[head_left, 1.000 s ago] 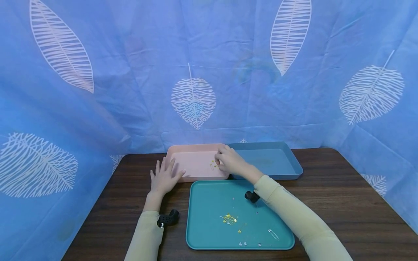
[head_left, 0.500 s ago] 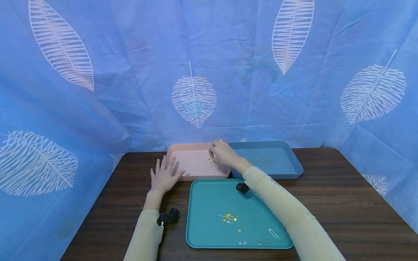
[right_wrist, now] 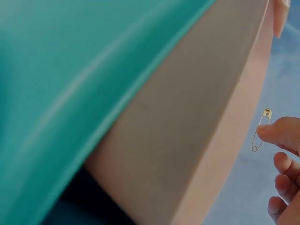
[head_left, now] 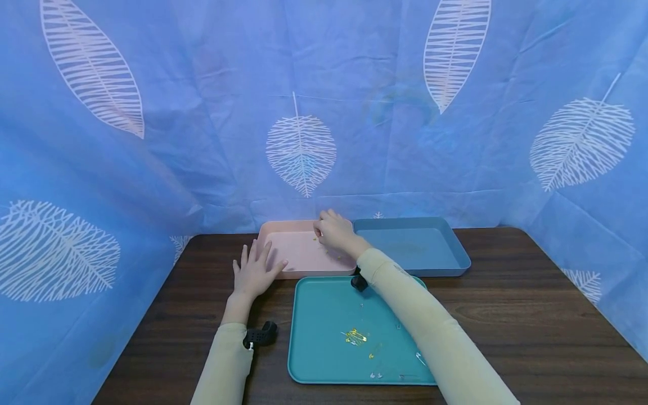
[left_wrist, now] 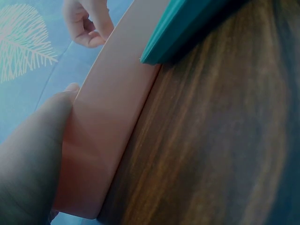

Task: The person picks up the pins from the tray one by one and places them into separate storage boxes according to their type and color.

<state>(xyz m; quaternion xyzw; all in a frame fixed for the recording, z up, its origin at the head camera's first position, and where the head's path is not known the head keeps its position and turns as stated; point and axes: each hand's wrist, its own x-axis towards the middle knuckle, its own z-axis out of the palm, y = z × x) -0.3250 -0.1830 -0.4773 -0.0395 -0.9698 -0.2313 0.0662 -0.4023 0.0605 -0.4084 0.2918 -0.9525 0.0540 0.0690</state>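
My right hand (head_left: 334, 229) is over the right part of the pink tray (head_left: 291, 260). In the right wrist view it pinches a gold safety pin (right_wrist: 267, 113) near the thumb tip. My left hand (head_left: 254, 277) lies at the pink tray's front left corner, fingers spread and straight, touching its rim. Some small gold pieces in the pink tray are partly hidden beneath my right hand. Closer to me, the teal tray (head_left: 316, 320) bears a small heap of gold safety pins (head_left: 354, 337) and a silver safety pin (head_left: 420, 358), the latter close against my right sleeve.
A blue tray (head_left: 415, 253) stands right of the pink one. Several tiny clear or silver bits (head_left: 376, 375) lie near the teal tray's front edge. A patterned blue cloth (head_left: 354, 140) hangs behind the dark wooden table (head_left: 516, 315).
My right hand has moved left and a little farther back over the pink tray. Its sleeve now covers more of the teal tray's right side. My left hand has stayed in place.
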